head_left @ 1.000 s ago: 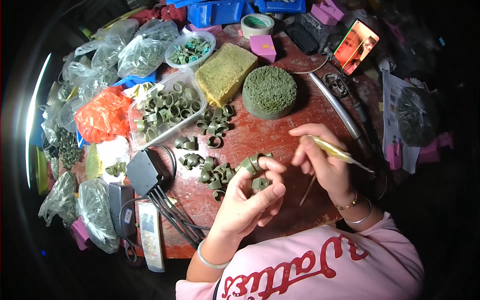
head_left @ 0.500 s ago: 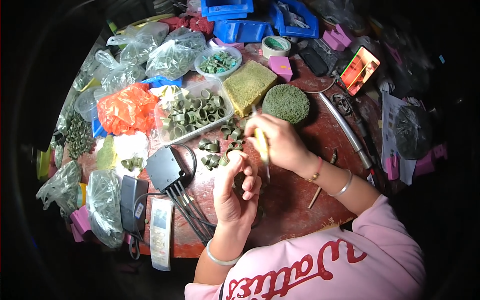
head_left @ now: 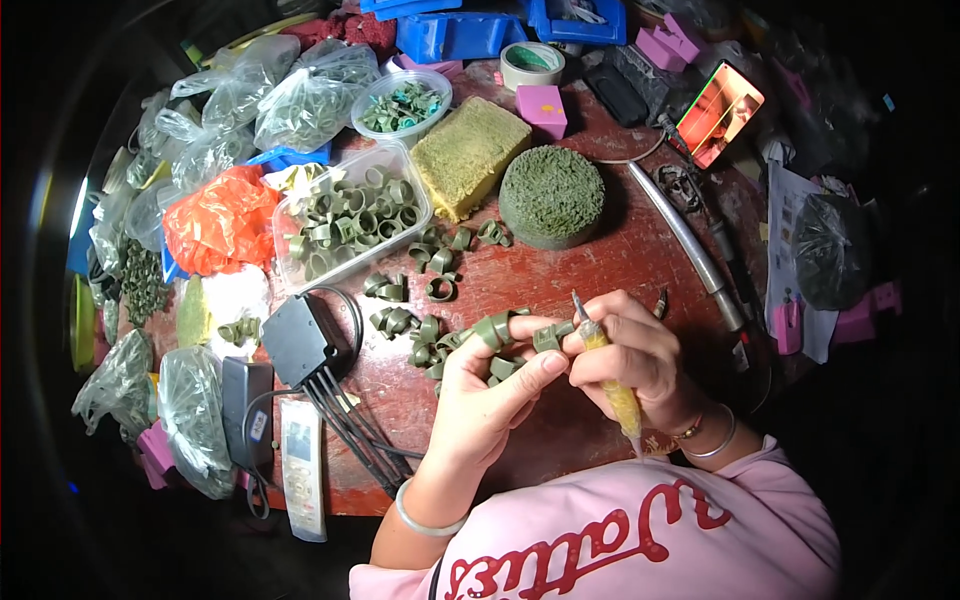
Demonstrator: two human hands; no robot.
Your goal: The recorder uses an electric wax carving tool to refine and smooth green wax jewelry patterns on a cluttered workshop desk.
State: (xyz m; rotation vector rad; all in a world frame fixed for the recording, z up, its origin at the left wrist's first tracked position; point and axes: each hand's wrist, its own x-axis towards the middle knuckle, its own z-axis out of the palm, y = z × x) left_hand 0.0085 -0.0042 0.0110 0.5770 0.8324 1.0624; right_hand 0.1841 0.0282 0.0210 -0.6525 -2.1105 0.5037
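Observation:
My left hand [head_left: 492,385] pinches a small green ring [head_left: 546,338] between thumb and fingers, with other green rings [head_left: 495,328] slid onto its fingers. My right hand [head_left: 637,357] grips a thin tool with a yellow handle [head_left: 617,392], its metal tip [head_left: 577,303] pointing up just beside the held ring. Both hands meet above the dark red table [head_left: 560,280]. More loose green rings [head_left: 420,325] lie scattered on the table to the left of my hands.
A clear tub of green rings [head_left: 350,215], a yellow sponge block [head_left: 468,152] and a round green pad [head_left: 551,195] stand behind. Plastic bags [head_left: 270,95], an orange bag [head_left: 220,220], a black adapter with cables [head_left: 305,340], a remote [head_left: 303,465], a metal rod [head_left: 685,245], a phone [head_left: 720,112].
The view has shifted. My right hand has come back toward me and now holds the tool upright against the ring in my left hand.

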